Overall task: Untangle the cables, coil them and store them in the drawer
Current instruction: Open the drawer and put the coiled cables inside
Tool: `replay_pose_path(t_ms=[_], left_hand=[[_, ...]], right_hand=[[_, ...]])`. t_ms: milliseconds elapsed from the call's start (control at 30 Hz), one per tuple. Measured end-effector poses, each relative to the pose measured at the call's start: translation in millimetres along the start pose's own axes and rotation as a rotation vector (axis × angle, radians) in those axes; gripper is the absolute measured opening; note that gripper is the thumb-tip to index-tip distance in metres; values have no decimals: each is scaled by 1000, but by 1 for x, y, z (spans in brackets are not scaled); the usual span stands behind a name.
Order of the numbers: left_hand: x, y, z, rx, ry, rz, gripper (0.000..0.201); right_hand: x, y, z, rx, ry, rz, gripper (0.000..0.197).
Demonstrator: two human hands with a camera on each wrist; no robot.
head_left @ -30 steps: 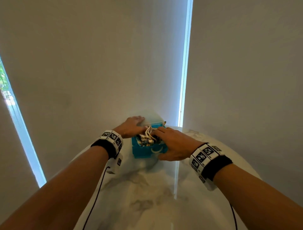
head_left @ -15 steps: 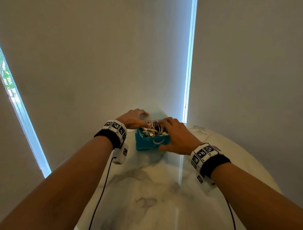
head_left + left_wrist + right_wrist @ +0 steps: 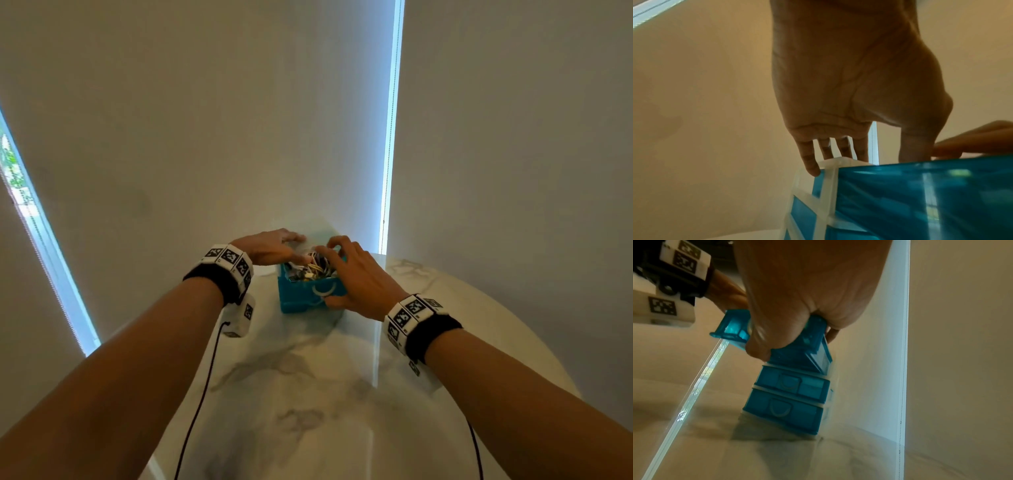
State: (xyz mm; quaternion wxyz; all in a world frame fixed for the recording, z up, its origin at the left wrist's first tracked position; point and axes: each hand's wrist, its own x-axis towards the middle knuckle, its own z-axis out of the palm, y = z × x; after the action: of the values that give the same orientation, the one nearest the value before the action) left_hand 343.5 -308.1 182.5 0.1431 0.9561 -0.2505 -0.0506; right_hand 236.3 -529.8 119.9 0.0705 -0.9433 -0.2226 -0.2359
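Observation:
A small blue drawer unit in a translucent white frame stands on the marble table. Its top drawer is pulled out and holds a bundle of white, yellow and dark cables. My left hand rests on the frame's top with its fingers nearly straight. My right hand grips the drawer's front: the thumb presses the front face and the fingers curl over the rim onto the cables. Two lower drawers are closed.
The unit stands near the far edge of the round table, close to the wall and a bright window strip. Black cords hang from my wrist bands over the table's near part.
The white cable loops that stuck up above the drawer now lie lower inside it. My right fingers have curled over them and the rim. My left hand stays on the unit's top.

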Motion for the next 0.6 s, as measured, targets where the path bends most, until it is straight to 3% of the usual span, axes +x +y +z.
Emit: replay_pose_path(t_ms=[133,267,400,600], left_hand=[[0,-5,2,33,55,41,80],[2,-17,0,-72,-48,66,78],[2,-14,-6,-49,-124,22,102],[6,-1,-3,-10,58,-22,79]], right_hand=[[2,-3,3,9,4,-37,78],[12,-3,4,-21,-33,-12,79],[20,1,7,-51,-20,27,81],[21,2,12,-17,21,3,87]])
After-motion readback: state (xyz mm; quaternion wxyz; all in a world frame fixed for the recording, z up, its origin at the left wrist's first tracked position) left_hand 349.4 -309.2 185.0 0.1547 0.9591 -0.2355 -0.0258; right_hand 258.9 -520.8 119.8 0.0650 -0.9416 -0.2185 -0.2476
